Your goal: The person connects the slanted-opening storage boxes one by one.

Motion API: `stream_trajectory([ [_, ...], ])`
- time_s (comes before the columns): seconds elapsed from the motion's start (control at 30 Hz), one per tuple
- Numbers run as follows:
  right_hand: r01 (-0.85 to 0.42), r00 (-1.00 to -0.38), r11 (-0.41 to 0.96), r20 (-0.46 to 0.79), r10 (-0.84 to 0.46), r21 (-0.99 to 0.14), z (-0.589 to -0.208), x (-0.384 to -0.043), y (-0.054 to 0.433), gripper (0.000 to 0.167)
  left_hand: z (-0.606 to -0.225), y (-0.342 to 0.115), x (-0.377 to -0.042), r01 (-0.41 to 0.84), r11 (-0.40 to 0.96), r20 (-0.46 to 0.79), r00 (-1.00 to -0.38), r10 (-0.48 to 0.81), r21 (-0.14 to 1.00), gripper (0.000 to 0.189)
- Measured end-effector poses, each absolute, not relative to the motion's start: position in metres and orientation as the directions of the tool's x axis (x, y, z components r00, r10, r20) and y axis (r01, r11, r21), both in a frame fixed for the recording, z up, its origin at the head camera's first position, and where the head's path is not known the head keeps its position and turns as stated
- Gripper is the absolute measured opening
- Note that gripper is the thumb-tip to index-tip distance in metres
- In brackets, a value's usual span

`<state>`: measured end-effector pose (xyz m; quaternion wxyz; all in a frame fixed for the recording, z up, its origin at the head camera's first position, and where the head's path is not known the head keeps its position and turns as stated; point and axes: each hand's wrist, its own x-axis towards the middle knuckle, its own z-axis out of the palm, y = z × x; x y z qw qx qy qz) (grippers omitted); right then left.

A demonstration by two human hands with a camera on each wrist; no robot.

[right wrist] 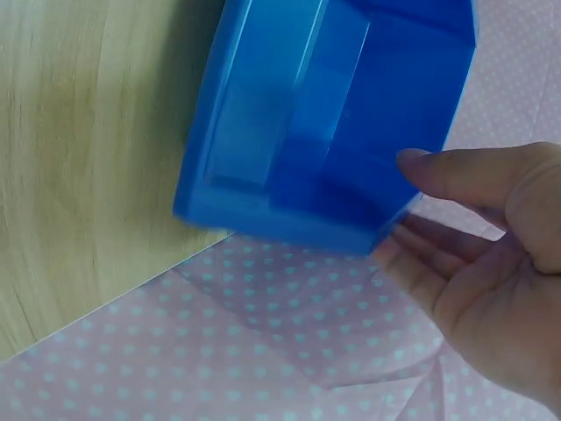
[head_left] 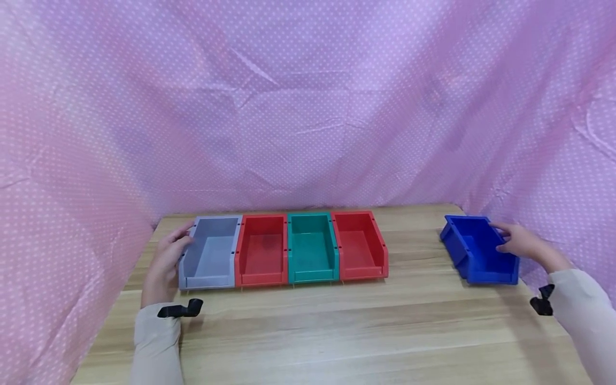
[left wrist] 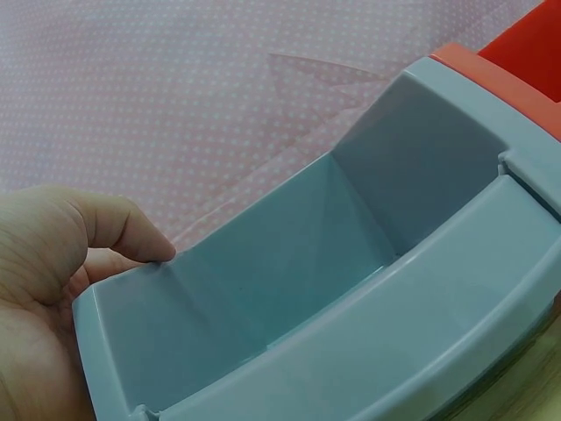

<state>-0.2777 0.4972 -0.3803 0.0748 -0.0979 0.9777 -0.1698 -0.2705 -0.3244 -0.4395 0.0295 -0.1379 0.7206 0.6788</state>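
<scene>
My left hand (head_left: 166, 262) is at the left side wall of a grey storage bin (left wrist: 280, 254), with a fingertip bent over the rim and the rest of the hand along the outside. On the right, my right hand (head_left: 524, 246) pinches the side wall of a blue storage bin (head_left: 481, 248). The right wrist view shows its thumb inside the blue bin and the other fingers outside, below the wall. That bin sits at an angle and looks slightly tilted. Both bins have a low front lip and nothing inside.
To the right of the grey bin, side by side, stand a red bin (head_left: 262, 279), a green bin (head_left: 314, 276) and another red bin (head_left: 363, 272). They rest on a wooden table (head_left: 337, 331). Pink dotted cloth (head_left: 308, 117) hangs behind and at both sides.
</scene>
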Motion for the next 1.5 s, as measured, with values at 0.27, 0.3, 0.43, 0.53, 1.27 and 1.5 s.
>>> stream_trajectory([
  [0.27,-0.066,-0.967,0.877,-0.185,-0.173,-0.476,-0.384,-0.278,0.493,0.079,-0.439,-0.324,-0.269,-0.225,0.092,-0.210,-0.966,-0.151,0.970,0.060],
  [0.3,-0.045,-0.965,0.870,-0.205,-0.166,-0.491,-0.384,-0.278,0.492,0.080,-0.439,-0.324,-0.268,-0.217,0.096,-0.202,-0.968,-0.148,0.971,0.060],
  [0.43,0.026,-0.963,0.858,-0.245,-0.116,-0.513,-0.387,-0.278,0.486,0.082,-0.441,-0.325,-0.268,-0.201,0.102,-0.186,-0.973,-0.138,0.974,0.060],
  [0.53,0.072,-0.966,0.832,-0.247,-0.079,-0.550,-0.390,-0.278,0.482,0.079,-0.442,-0.326,-0.268,-0.200,0.111,-0.184,-0.972,-0.145,0.973,0.061],
  [1.27,0.024,-0.988,0.682,-0.120,-0.095,-0.731,-0.353,-0.290,0.409,0.072,-0.444,-0.323,-0.268,-0.267,-0.084,-0.276,-0.953,-0.124,0.960,0.063],
  [1.5,-0.022,-0.987,0.669,-0.089,-0.131,-0.743,-0.346,-0.297,0.378,0.068,-0.443,-0.326,-0.270,-0.245,0.026,-0.239,-0.960,-0.144,0.969,0.062],
])
